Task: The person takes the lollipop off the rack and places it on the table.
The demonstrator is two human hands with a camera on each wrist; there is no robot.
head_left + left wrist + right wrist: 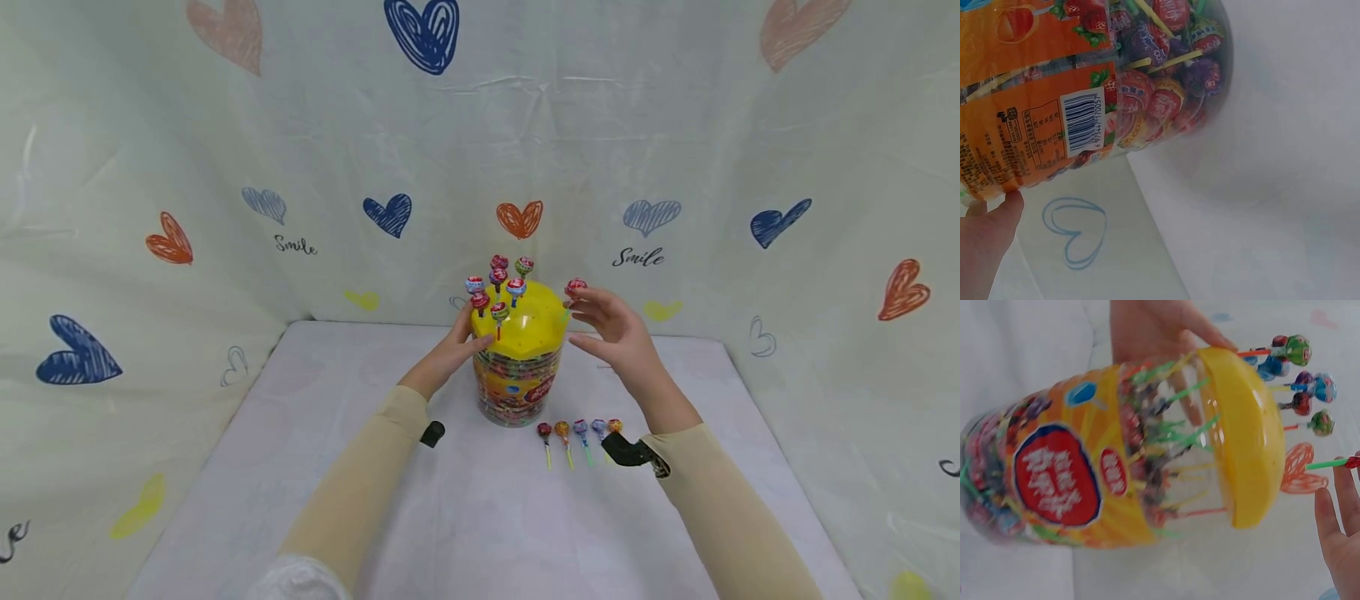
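Note:
A clear plastic jar of lollipops [517, 387] with a yellow domed lid [536, 321] stands upright on the table. Several wrapped lollipops stick up from the lid, among them a green-wrapped lollipop [1320, 423]. My left hand [452, 354] holds the jar's left side near the lid, its thumb at the front of the rim; in the left wrist view only some fingertips [1013, 203] show against the label. To the right of the lid, my right hand [611, 329] pinches a red-wrapped lollipop [576, 287] by its head. Its green stick points toward the lid, apart from it in the right wrist view.
In front of the jar, slightly right, several lollipops lie in a row on the white table [480, 517], a dark red lollipop [544, 430] at the left end. Part of the row is behind the right wrist's black strap [630, 452]. A heart-printed curtain [450, 133] hangs behind.

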